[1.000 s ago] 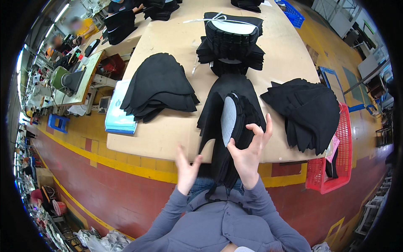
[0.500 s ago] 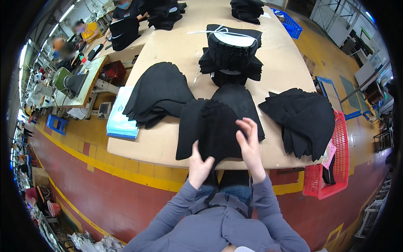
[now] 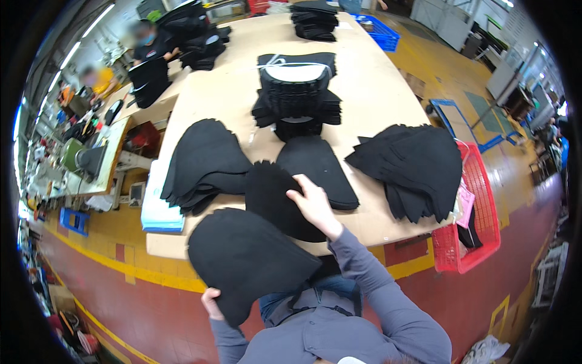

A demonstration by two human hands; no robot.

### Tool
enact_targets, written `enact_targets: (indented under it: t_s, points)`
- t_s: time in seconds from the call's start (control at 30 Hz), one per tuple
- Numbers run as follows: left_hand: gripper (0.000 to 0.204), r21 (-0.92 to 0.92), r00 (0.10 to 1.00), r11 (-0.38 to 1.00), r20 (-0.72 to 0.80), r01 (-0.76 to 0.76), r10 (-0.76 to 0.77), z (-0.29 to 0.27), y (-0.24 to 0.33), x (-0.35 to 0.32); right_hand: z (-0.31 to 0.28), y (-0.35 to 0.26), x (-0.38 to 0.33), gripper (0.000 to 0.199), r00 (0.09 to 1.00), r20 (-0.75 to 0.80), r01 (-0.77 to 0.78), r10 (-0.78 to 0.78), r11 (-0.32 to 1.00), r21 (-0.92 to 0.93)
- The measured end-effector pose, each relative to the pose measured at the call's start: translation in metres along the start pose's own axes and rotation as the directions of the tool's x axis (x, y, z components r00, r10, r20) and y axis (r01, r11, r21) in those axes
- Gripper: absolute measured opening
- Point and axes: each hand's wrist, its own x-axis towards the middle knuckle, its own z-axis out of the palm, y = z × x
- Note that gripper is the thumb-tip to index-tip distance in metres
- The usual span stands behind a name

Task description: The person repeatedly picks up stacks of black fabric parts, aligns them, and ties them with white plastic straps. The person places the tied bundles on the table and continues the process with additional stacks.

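Observation:
My left hand (image 3: pixel 213 303) is closed on the lower left edge of a curved black fabric piece (image 3: pixel 248 258). That piece is tilted in front of the table's near edge, and part of the hand is hidden behind it. My right hand (image 3: pixel 315 206) lies over the right side of another black fabric piece (image 3: pixel 273 200), thumb and fingers apart on its surface. Behind it a flat black stack (image 3: pixel 318 170) rests on the table. Piles of similar black pieces lie to the left (image 3: pixel 209 151) and to the right (image 3: pixel 412 170).
On the table (image 3: pixel 230 79), tied black bundles (image 3: pixel 297 85) stand further back. Blue-white packets (image 3: pixel 160 206) lie at the left edge. A red basket (image 3: pixel 470 261) stands by the right corner. Two co-workers sit at the far left; a blue crate (image 3: pixel 379 33) is at the far right.
My left hand has moved left and toward me, carrying one black piece off the pair. My right hand has moved left onto the other piece. The view has shifted slightly.

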Motion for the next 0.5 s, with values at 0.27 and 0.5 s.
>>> enact_targets:
  t_s: [0.27, 0.5]
  points:
    - [0.069, 0.370, 0.956, 0.882, 0.087, -0.291, 0.278, 0.085, 0.029, 0.014, -0.225, -0.029, -0.047, 0.055, 0.675, -0.659, -0.248, -0.332, 0.738, -0.627]
    - [0.064, 0.807, 0.874, 0.337, 0.459, -0.485, 0.158, 0.152, -0.105, -0.014, -0.050, -0.079, -0.126, 0.051, 0.995, 0.014, -0.096, 0.096, 0.995, -0.023]
